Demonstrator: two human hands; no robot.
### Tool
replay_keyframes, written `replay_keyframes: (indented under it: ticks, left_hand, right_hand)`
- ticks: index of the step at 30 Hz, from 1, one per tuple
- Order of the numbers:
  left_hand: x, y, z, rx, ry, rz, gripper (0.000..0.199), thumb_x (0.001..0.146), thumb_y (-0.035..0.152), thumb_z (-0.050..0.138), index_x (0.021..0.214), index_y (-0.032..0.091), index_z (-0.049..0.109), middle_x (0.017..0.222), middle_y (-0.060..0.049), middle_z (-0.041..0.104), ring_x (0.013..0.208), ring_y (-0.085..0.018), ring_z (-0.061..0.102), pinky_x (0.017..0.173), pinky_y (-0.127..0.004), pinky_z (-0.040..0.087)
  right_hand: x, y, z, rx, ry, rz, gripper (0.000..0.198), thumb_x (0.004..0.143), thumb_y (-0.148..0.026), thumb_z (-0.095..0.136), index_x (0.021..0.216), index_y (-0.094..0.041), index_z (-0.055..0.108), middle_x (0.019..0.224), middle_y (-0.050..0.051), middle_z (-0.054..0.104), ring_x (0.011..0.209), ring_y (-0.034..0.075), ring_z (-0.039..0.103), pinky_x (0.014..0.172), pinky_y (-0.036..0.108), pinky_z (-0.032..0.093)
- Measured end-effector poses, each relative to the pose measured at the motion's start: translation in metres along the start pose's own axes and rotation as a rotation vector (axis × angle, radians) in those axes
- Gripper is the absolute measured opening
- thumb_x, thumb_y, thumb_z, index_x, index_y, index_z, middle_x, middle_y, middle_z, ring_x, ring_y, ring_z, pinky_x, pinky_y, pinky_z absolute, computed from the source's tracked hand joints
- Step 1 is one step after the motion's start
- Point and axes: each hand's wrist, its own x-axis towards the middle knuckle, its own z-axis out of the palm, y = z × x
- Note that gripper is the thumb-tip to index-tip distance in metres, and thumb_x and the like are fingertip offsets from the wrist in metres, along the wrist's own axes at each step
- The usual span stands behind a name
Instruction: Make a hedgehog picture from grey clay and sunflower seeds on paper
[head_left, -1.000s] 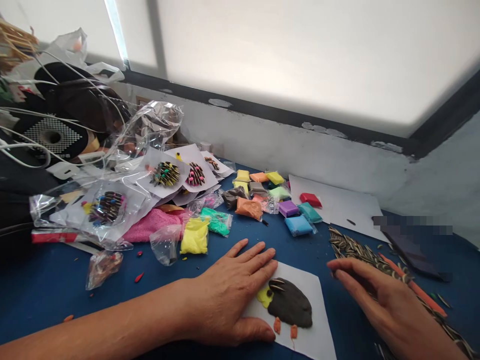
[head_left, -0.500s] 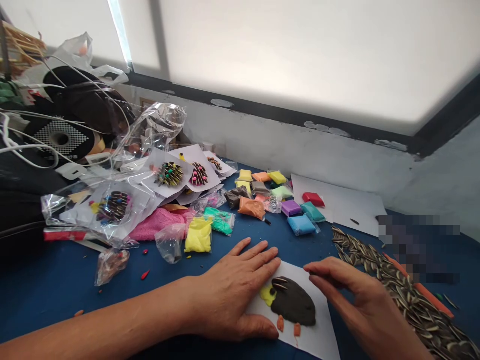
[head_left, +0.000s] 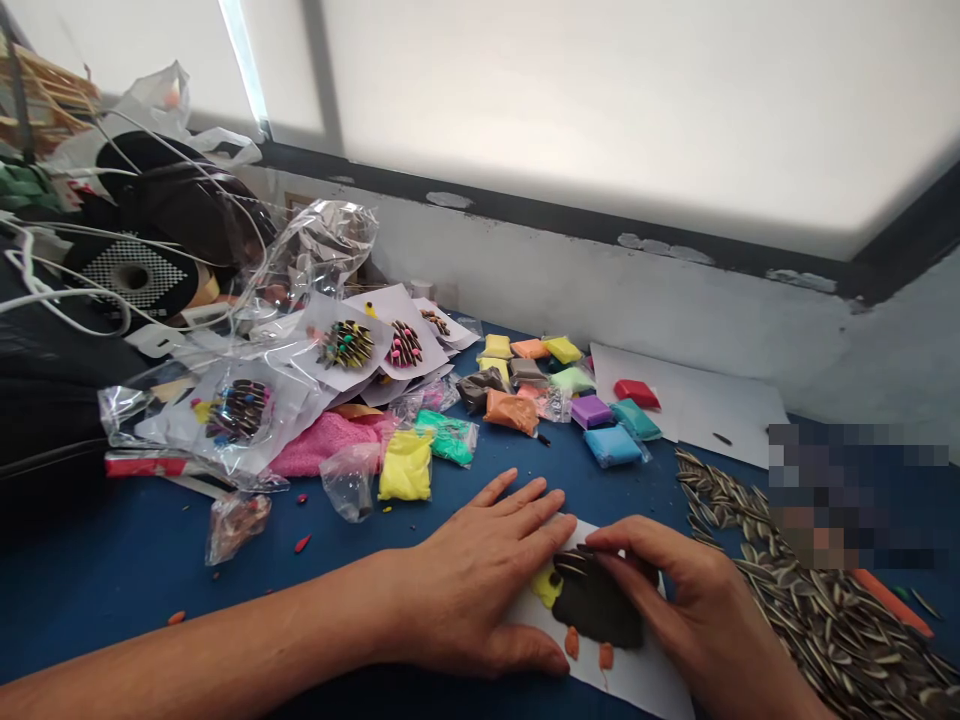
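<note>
My left hand (head_left: 480,585) lies flat with its fingers spread, holding down the left side of a white paper sheet (head_left: 649,690). On the sheet is a black clay oval (head_left: 600,610) with a yellow clay head (head_left: 547,590) at its left and two small orange clay feet (head_left: 572,642) below. A few striped sunflower seeds (head_left: 571,566) stick in the oval's upper left. Thumb and forefinger of my right hand (head_left: 675,590) pinch a sunflower seed at the oval's top edge, the seed mostly hidden. The right hand covers the oval's right side.
A long pile of sunflower seeds (head_left: 810,620) lies on the right. Wrapped clay packets (head_left: 511,411) in several colours sit behind my hands. Farther left are seed-covered clay pictures (head_left: 346,342) on paper, a pink cloth (head_left: 330,447) and clear plastic bags. An orange strip (head_left: 892,602) borders the seeds.
My right hand has moved left and down from beside the clay oval onto its top edge, next to the stuck seeds. My left hand stays flat on the paper. The view has shifted slightly.
</note>
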Motion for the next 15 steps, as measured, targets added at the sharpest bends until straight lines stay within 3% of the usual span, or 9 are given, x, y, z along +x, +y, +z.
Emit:
replay_keyframes:
  ticks: [4,15]
  left_hand:
    - [0.0002,-0.0004,0.0006,0.017,0.002,0.003,0.084,0.087,0.058,0.064,0.151,0.011,0.035,0.158,-0.018,0.028,0.150,-0.030,0.017,0.123,-0.048,0.003]
    - [0.0000,-0.0014,0.0018,0.012,0.007,-0.004,0.083,0.086,0.058,0.067,0.149,0.013,0.038,0.158,-0.019,0.029,0.149,-0.032,0.018,0.122,-0.052,0.006]
  right_hand:
    - [0.0020,-0.0016,0.0016,-0.016,-0.004,-0.013,0.015,0.090,-0.023,0.057,0.081,-0.028,0.069,0.073,-0.006,0.069,0.060,0.008,0.065,0.055,0.017,0.049]
    - [-0.0004,-0.0012,0.0061,-0.026,-0.025,-0.028,0.016,0.093,-0.021,0.054,0.084,-0.027,0.067,0.074,-0.007,0.069,0.061,0.007,0.065,0.056,0.016,0.049]
